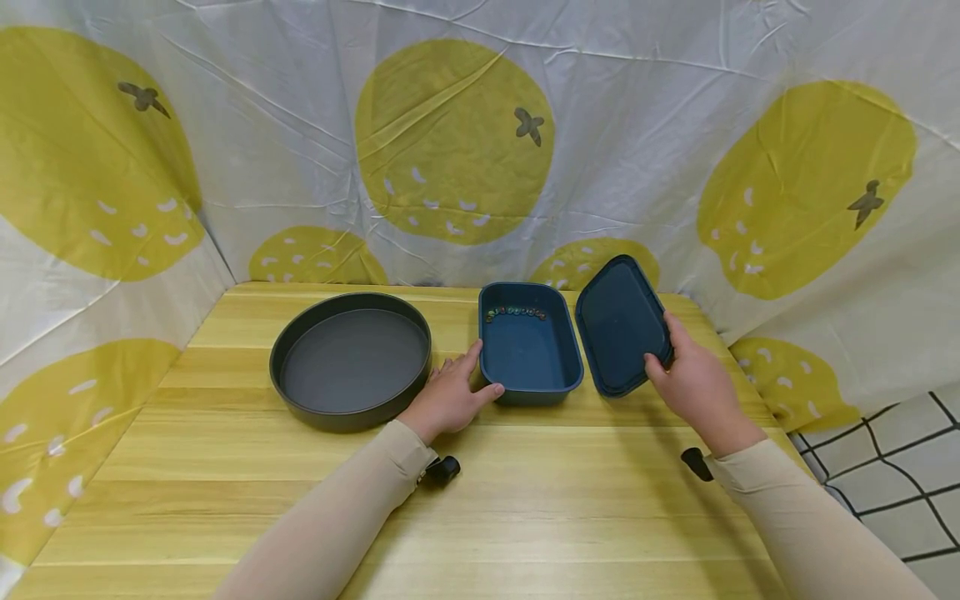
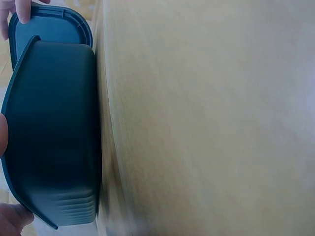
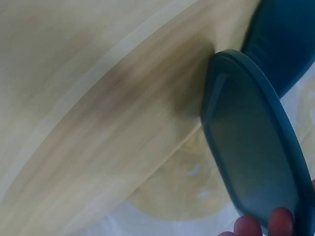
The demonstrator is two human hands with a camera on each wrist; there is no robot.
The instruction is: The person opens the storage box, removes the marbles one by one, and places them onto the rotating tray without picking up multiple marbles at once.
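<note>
A dark blue rectangular food container (image 1: 530, 350) sits uncovered on the table, with a row of small multicoloured beads (image 1: 517, 312) inside near its far wall. My left hand (image 1: 450, 396) touches its near left corner, forefinger along the left rim and thumb on the front rim. Its ribbed outer wall (image 2: 59, 132) fills the left side of the left wrist view. My right hand (image 1: 693, 379) grips the matching blue lid (image 1: 622, 325) by its right edge, thumb on the near face. The lid stands tilted just right of the container; its outer face (image 3: 256, 147) shows in the right wrist view.
A round dark grey pan (image 1: 352, 362) stands left of the container, close by my left hand. All rests on a wooden table (image 1: 525, 508). A white curtain (image 1: 630, 125) with yellow fruit prints hangs behind and at both sides.
</note>
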